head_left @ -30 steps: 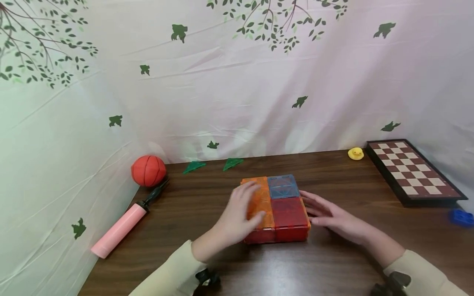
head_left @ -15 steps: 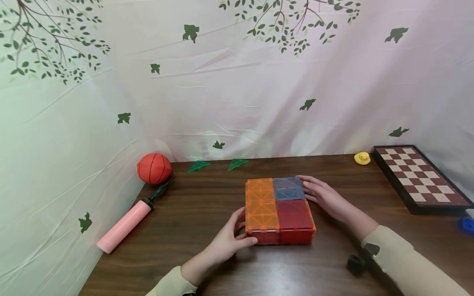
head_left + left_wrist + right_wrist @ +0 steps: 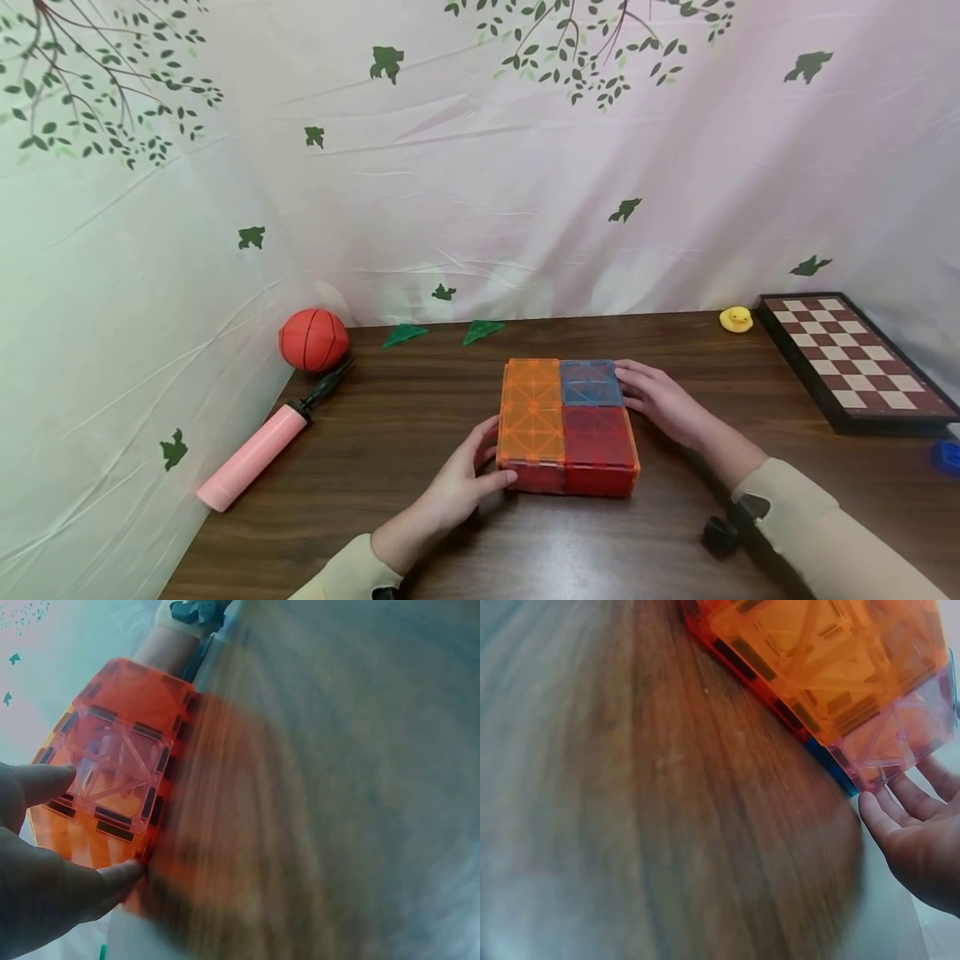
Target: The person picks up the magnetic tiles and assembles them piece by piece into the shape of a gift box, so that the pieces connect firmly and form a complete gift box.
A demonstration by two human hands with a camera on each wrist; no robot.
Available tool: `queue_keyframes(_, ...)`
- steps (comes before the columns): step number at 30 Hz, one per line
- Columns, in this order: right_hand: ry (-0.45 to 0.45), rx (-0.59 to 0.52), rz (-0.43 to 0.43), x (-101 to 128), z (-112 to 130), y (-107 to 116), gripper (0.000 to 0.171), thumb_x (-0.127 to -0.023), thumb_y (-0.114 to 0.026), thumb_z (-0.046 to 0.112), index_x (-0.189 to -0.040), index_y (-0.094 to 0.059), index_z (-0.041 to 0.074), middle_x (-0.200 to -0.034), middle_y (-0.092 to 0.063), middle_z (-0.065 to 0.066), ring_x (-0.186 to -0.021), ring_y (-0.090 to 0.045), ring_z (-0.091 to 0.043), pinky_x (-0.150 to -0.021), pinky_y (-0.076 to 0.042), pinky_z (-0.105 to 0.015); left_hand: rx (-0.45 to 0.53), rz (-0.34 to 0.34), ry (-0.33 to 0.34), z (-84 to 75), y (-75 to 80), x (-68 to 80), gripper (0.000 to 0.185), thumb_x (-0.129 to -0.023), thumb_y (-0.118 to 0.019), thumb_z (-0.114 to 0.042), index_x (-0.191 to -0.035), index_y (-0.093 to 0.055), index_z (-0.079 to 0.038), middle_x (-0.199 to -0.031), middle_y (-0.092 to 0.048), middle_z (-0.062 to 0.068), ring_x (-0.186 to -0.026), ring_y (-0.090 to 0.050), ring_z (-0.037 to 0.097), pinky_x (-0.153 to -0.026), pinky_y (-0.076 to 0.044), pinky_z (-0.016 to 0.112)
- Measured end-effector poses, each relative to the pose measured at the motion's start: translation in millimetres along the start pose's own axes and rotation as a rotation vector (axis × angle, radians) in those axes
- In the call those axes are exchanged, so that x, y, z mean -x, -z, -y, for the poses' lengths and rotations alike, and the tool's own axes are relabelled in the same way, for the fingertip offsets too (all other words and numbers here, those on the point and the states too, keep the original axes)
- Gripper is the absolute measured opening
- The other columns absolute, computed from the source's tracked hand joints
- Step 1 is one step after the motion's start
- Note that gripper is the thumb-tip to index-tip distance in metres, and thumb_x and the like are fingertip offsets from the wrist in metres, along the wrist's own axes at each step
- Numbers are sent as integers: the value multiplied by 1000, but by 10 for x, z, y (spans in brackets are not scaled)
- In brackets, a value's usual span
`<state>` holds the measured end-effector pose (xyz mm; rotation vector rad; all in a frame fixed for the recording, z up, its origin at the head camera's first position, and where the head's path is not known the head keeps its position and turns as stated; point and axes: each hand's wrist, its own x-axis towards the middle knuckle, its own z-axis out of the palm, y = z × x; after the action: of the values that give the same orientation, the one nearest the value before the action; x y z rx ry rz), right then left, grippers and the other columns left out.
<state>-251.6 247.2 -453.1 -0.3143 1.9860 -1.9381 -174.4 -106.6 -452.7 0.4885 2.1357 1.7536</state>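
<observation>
Orange, blue and red tiles form one flat block (image 3: 567, 425) mid-table, its long axis running 12 to 6. Left hand (image 3: 459, 479) curls around the 7 o'clock corner; right hand (image 3: 663, 402), fingers straight, presses the 2 o'clock side. Both touch.

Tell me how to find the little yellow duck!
Look at the brown table and follow its far edge, by the leafy curtain, to the right. Just left of the checkered game board sits the duck. It is the only yellow thing there, much smaller than the orange ball in the far left corner.
</observation>
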Motion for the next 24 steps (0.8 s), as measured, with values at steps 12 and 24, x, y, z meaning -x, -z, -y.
queue_keyframes(12,17,10,-36,344,-43,127,47,-111,-44,31,-139,-43,-7,-131,-53,-9,-115,-60,-14,-97,-51,-31,-59,-54,-58,6,105,-191,52,-101,-62,-4,-150,-46,0,-144,-54,21,-130,-53,35,-105,-45,45)
queue_keyframes(24,-49,-6,227,772,1,285,30,-110,-42,10,-137,-51,3,-134,-54,-12,-120,-60,-19,-100,-50,-36,223,-109,66,23,195,-516,40,-104,-56,-1,-142,-51,9,-133,-58,21,-117,-59,22,-101,-49,46)
